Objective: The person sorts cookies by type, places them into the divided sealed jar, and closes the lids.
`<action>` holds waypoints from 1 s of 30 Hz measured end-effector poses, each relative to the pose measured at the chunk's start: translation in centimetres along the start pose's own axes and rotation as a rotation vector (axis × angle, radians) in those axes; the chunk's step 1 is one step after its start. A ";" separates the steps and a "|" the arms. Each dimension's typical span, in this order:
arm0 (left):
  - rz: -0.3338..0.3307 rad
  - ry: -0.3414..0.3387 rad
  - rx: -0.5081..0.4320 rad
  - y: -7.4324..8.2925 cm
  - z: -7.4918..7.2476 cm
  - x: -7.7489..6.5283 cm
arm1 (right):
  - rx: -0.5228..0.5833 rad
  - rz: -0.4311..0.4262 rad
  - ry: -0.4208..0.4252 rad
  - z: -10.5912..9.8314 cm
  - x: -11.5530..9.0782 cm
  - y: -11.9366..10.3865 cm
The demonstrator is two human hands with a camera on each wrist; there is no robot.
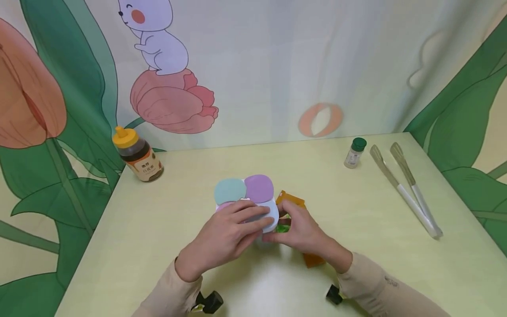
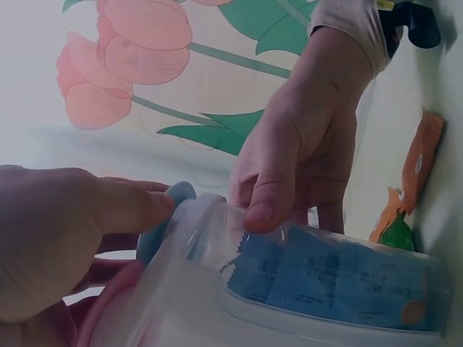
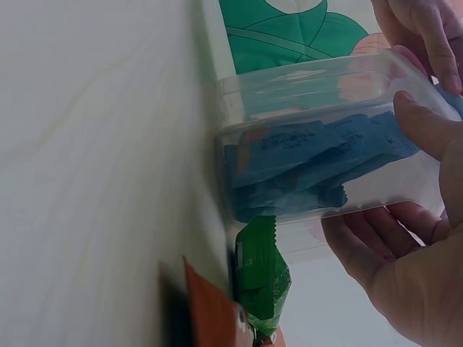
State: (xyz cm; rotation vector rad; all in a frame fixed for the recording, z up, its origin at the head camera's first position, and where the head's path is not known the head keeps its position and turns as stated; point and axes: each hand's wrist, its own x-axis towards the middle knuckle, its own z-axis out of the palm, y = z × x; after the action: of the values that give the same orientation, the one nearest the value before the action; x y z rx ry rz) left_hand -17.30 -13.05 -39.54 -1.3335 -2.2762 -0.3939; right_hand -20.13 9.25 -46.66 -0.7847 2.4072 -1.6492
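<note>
A clear plastic container (image 3: 304, 90) with several lid sections stands at the table's middle. A teal lid (image 1: 229, 190), a purple lid (image 1: 259, 188) and a light blue lid (image 1: 273, 215) show on top; a pinkish one is partly covered. My left hand (image 1: 233, 226) lies over the lids with fingers stretched out, fingertips on the light blue one. My right hand (image 1: 303, 226) grips the container's side near the top, thumb on one wall and fingers on another. Through the wall, blue packets (image 2: 304, 278) are visible inside one compartment.
Beside the container lie a green packet (image 3: 260, 271) and orange packets (image 1: 314, 260), partly under the right hand. A honey bottle (image 1: 143, 163) with a yellow cap stands back left. Back right are a green-capped shaker (image 1: 352, 157) and tongs (image 1: 416, 204).
</note>
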 end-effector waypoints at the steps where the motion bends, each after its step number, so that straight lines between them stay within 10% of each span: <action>1: 0.001 -0.003 0.011 0.0 0.0 0.0 | -0.005 0.002 -0.001 0.0 0.0 0.0; 30: -0.037 -0.116 0.049 0.8 -0.9 0.1 | -0.043 0.009 0.002 0.0 0.0 0.1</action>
State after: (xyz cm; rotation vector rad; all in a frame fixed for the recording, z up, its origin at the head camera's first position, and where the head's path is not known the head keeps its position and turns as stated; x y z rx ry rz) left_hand -16.41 -13.01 -38.67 -1.3228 -2.3930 -0.2780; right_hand -20.17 9.22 -46.72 -0.7785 2.4517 -1.6003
